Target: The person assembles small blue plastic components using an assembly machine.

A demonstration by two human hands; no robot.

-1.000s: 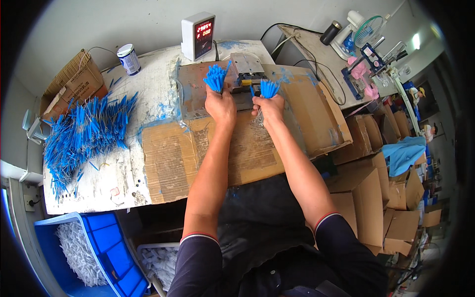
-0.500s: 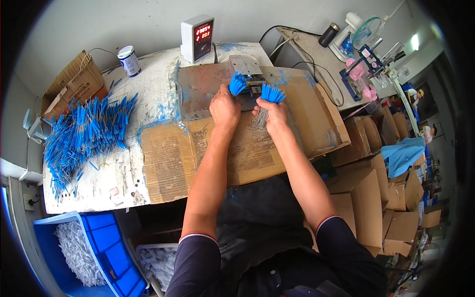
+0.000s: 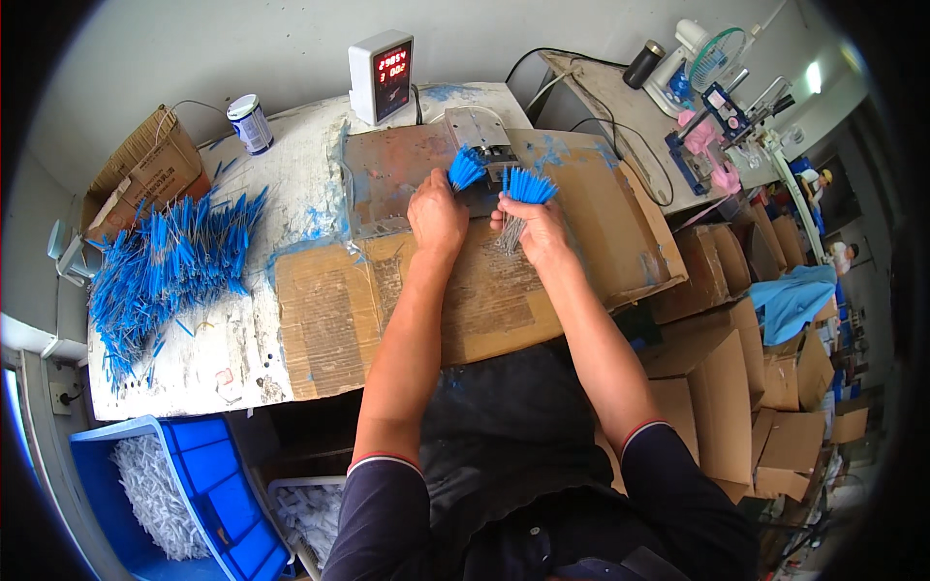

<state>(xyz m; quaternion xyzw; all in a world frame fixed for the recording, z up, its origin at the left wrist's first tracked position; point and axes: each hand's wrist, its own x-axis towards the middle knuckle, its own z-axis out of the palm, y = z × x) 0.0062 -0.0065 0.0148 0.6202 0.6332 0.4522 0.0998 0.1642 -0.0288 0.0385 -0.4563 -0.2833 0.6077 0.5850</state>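
The left hand [image 3: 436, 215] has its fingers closed around a small bunch of blue-tipped pins [image 3: 466, 167], with the blue ends fanning out to the far side. The right hand [image 3: 539, 232] grips a bigger bunch [image 3: 527, 186] in the same way, and grey stems hang below its fingers. Both bunches are just beside a small metal machine [image 3: 481, 136] on the cardboard [image 3: 484, 300]. Far left on the table [image 3: 291, 174] lies a large pile of pins [image 3: 165, 266], and a counter [image 3: 382, 76] stands at the far edge.

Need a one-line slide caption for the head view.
Left hand and right hand each hold a bundle of blue-tipped thin sticks at a small grey metal machine on a cardboard-covered bench.
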